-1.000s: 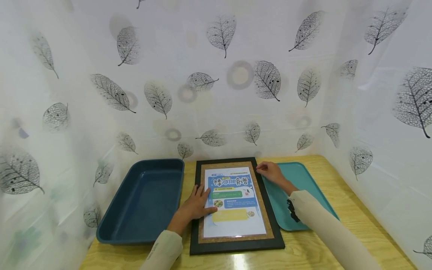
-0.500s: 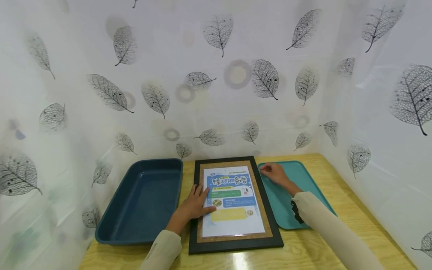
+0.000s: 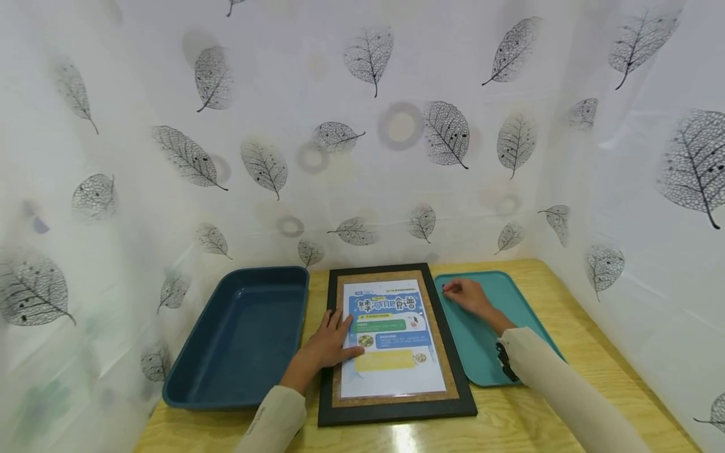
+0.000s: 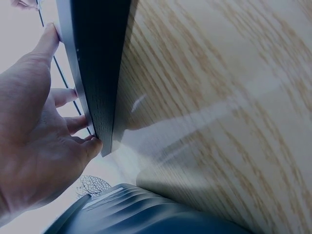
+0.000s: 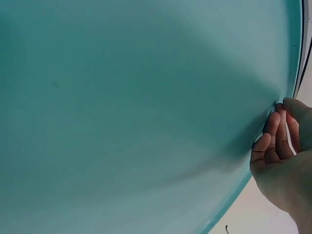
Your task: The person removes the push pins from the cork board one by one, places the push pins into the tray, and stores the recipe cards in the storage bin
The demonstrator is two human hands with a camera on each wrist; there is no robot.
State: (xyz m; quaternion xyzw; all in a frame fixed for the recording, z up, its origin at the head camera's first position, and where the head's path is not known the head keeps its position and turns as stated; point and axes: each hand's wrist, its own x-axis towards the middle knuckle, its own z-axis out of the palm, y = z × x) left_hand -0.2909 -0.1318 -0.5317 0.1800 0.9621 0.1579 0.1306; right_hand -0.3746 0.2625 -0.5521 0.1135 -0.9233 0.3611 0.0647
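Note:
A corkboard (image 3: 396,408) in a black frame lies in the middle of the table in the head view. On it is a printed sheet (image 3: 391,380) with blue, green and yellow blocks. My left hand (image 3: 325,343) rests spread over the board's left edge, its thumb and fingertips on the sheet. My right hand (image 3: 467,296) is over the upper left part of a teal tray (image 3: 481,352), thumb and fingers pinched together. At their tips shows a small dark blue thing (image 3: 443,287), too small to name. In the right wrist view the fingers hide most of it.
A deep dark blue bin (image 3: 243,340) stands left of the corkboard. The teal tray lies close along the board's right side. A white curtain (image 3: 362,189) printed with leaves surrounds the wooden table (image 3: 600,371) at the back and sides.
My right hand has moved right, from the corkboard's upper right edge to over the teal tray. The small dark blue thing now shows at its fingertips. The left hand keeps its place.

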